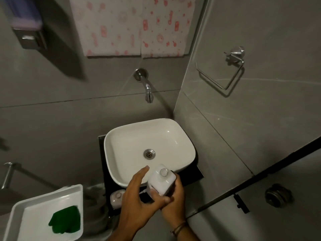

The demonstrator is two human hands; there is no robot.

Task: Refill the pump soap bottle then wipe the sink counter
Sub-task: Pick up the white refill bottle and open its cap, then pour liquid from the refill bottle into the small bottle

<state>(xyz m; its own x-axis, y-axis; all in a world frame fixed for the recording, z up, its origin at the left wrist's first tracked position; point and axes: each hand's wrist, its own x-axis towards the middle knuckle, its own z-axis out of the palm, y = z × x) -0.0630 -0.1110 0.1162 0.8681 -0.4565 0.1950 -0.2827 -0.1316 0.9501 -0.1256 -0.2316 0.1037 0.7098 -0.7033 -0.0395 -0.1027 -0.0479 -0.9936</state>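
Observation:
A white square bottle [162,182] with a round neck on top is held over the front edge of the white sink basin [121,136]. My right hand [175,204] grips it from below and from the right. My left hand [137,195] cups its left side, with the thumb across the front face and the fingers stretched toward the basin. A second pale bottle [116,197] with a round top stands on the black counter [194,174] at the front left, partly hidden by my left hand. A green cloth [65,220] lies in a white tray [43,197] at the lower left.
A chrome wall tap [147,91] juts out above the basin. A metal towel ring [225,75] hangs on the right wall. A dispenser [28,32] is mounted at the upper left. A dark glass-door edge [251,180] runs diagonally on the right.

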